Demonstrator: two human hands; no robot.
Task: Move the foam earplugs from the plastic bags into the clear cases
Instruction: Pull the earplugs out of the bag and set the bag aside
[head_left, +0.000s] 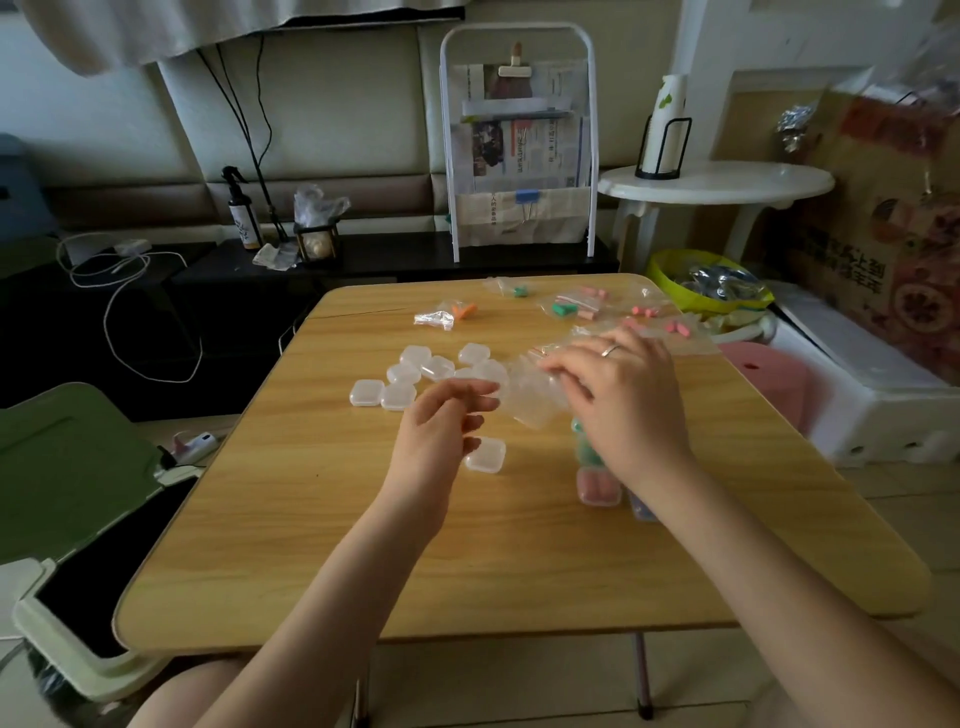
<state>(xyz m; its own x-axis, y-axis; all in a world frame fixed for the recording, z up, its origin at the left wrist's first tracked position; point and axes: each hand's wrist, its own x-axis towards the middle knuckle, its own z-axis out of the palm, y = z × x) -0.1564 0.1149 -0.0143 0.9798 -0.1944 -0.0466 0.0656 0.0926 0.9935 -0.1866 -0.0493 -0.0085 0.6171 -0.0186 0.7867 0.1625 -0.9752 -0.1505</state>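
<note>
Both hands up: right hand (618, 400) pinches a clear plastic bag (530, 397), left hand (441, 431) loose, empty cases (415, 374) just beyond it.

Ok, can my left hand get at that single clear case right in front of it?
Probably yes. The left hand holds nothing and its fingertips already hang just above the lone clear case; bare table surrounds it. The right hand is busy with a plastic bag.
</note>
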